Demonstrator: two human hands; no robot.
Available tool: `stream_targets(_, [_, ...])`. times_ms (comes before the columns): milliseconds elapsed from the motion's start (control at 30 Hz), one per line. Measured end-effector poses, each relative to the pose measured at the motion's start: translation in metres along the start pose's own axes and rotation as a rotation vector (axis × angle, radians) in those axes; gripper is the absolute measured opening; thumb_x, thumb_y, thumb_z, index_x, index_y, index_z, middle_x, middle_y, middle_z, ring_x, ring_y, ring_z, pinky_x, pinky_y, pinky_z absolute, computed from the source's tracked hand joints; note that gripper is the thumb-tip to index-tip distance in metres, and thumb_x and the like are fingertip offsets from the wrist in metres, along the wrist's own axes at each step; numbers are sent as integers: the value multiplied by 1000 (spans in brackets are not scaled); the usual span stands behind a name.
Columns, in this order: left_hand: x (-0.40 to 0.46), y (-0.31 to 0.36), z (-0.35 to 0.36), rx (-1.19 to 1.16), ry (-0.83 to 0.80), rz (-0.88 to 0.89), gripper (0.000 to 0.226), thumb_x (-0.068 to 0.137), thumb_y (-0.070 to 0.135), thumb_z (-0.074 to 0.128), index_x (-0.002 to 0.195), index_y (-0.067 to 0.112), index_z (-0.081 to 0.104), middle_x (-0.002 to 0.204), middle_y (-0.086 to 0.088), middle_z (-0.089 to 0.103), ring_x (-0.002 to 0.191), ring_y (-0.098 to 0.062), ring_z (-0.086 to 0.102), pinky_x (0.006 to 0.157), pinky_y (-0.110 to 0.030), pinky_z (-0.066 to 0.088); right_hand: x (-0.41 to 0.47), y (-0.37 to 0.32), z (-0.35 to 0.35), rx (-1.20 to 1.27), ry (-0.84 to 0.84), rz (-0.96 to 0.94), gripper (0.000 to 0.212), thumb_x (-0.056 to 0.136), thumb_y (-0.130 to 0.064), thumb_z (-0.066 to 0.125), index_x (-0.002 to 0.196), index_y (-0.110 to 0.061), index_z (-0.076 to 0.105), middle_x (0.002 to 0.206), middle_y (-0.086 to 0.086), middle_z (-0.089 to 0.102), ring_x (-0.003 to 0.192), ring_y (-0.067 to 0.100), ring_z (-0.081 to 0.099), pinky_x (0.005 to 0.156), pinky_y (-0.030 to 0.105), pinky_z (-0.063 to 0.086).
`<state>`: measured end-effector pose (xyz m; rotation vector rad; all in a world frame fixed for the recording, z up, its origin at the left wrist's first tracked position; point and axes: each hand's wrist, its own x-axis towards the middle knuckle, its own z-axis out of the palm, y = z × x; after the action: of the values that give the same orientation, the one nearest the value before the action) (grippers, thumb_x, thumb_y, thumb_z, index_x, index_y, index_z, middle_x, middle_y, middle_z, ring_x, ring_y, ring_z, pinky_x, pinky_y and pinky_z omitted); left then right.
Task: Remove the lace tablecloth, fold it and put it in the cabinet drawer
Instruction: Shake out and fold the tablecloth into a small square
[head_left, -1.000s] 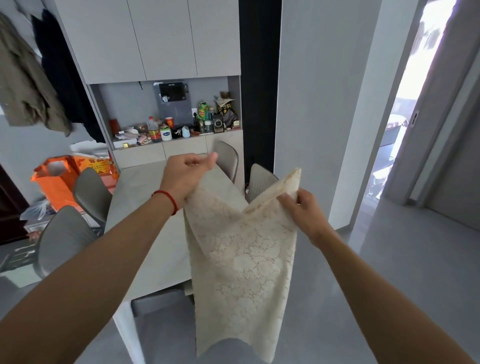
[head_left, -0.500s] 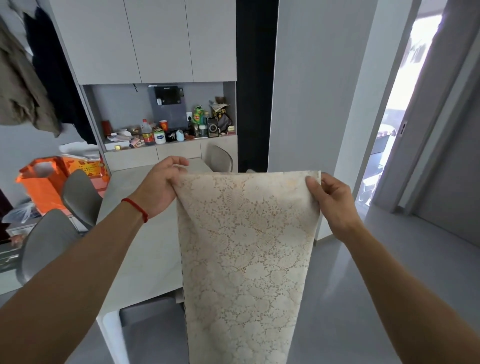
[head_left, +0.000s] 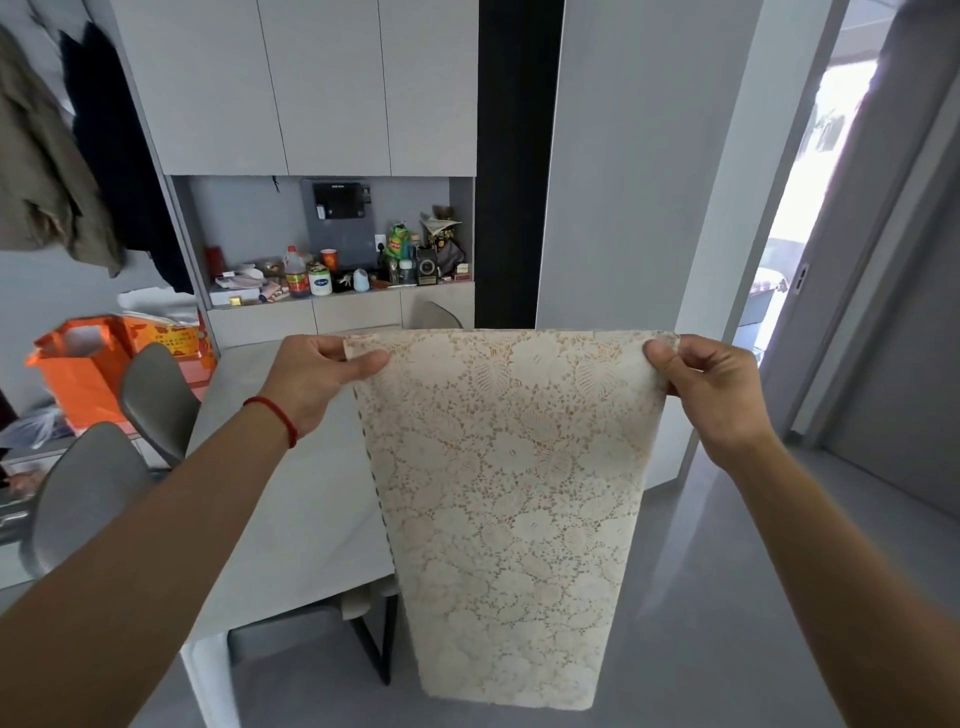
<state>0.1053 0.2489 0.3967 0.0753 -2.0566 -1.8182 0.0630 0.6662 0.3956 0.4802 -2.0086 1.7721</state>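
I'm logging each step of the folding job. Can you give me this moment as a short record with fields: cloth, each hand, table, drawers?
cloth: lace tablecloth off the table, hanging flat in the air as a long panel
left hand: pinches the top left corner
right hand: pinches the top right corner
table: bare grey top, chairs tucked beside it
cabinet drawers: shut, beyond the table

The left hand (head_left: 311, 379) and right hand (head_left: 714, 389) pinch the lace tablecloth's (head_left: 509, 499) top corners, hanging it flat.
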Motion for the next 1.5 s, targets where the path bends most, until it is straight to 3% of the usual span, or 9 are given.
stream_targets(133, [0,5,7,-18,-11,18,28,70,25,83,94,12,78,95,-1,82,92,-18,77,83,-32,60,13,-13,-12,-133,-14,-47,44,96,-27,75,60,-8,58,75,31,49,66,21,50,75,53,65])
stream_targets(300, [3,19,18,-4,-46,40,8,91,17,73,99,18,75,92,7,82,89,-15,78,65,-25,62,23,-21,-25,-254,2,-77,43,95,-32,77,57,-18,61,57,-2,55,59,18,57,71,57,65])
stream_targets(433, [6,40,33,-74,-41,90,14,94,14,70,106,16,75,103,-1,81,97,-18,77,75,-31,62,38,-21,-36,-6,109,-78,43,90,-38,81,76,0,68,73,16,57,67,17,59,72,48,67])
stream_targets(567, [12,66,45,-127,-7,169,14,95,9,69,107,12,75,109,-6,79,97,-17,76,82,-31,62,14,15,-37,247,-135,166,38,82,-55,84,109,-29,80,115,-1,80,102,19,78,86,31,63])
stream_targets(733, [16,81,53,-39,-16,104,8,92,6,72,97,11,75,103,-8,77,82,-13,77,76,-31,63,-26,58,-6,251,-64,250,28,81,-37,84,94,-13,86,103,9,83,95,29,81,71,29,65])
stream_targets(967, [-30,-16,13,83,-239,-96,57,75,61,74,106,13,74,108,-3,80,85,-14,78,83,-30,62,-8,41,3,423,-112,324,33,80,-31,86,95,-2,83,108,18,81,95,33,80,72,35,66])
stream_targets(1133, [-58,-91,25,-100,-227,-227,60,61,45,94,98,0,80,107,-26,76,94,-36,76,76,-37,63,5,34,6,229,-128,344,35,77,-42,85,84,-8,85,95,16,83,91,37,80,69,39,67])
stream_targets(1300, [-24,-56,40,-293,-159,-257,17,81,14,76,93,3,80,100,-17,79,81,-22,78,67,-30,62,-1,61,-22,368,-371,449,70,92,-65,64,134,-8,69,131,27,69,121,38,68,93,44,55])
stream_targets(1500, [-6,-28,49,-177,-143,-424,11,91,5,71,98,-3,71,102,-20,76,74,-24,77,63,-35,64,-87,129,-7,248,-189,644,49,80,-42,78,101,2,82,111,29,77,94,37,79,78,42,65])
